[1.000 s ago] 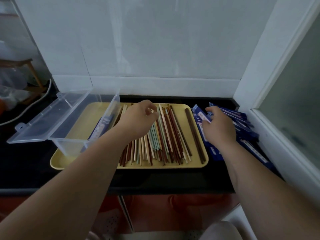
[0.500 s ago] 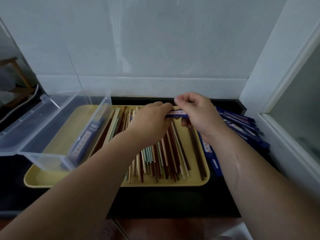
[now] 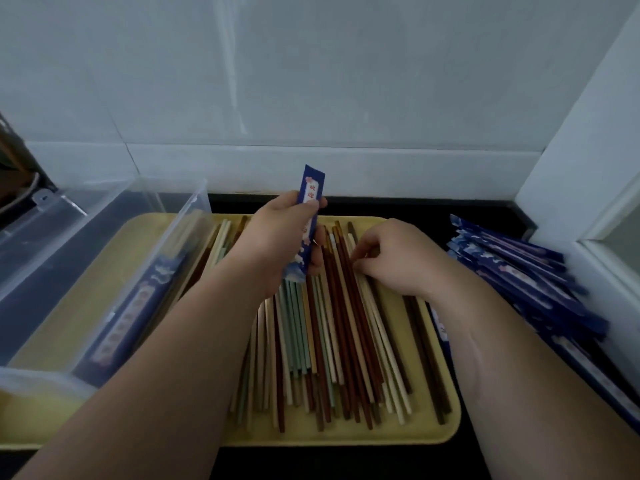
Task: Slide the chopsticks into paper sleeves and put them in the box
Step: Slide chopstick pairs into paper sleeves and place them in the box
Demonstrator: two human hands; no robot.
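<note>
Dozens of loose chopsticks in cream, green, brown and red-brown are spread lengthwise over the yellow tray, which fills the lower middle of the frame on the dark tabletop. At the left edge a clear box is set with its lid thrown back, and at least one blue sleeved pair can be made out through its wall. At the right edge a heap of blue paper sleeves is piled beside the tray. Above the tray's middle one empty sleeve is held nearly upright in the left grip, whose fingers are wrapped round its lower half; red characters on a pale strip are printed along it. Just to the right, the right grip is curled down onto the sticks, with a cream chopstick apparently pinched at its far end. The step in hand is judged to be the picking of a pair. Next, two matching sticks would need to be lifted together, lined up and fed into the sleeve's open end.
</note>
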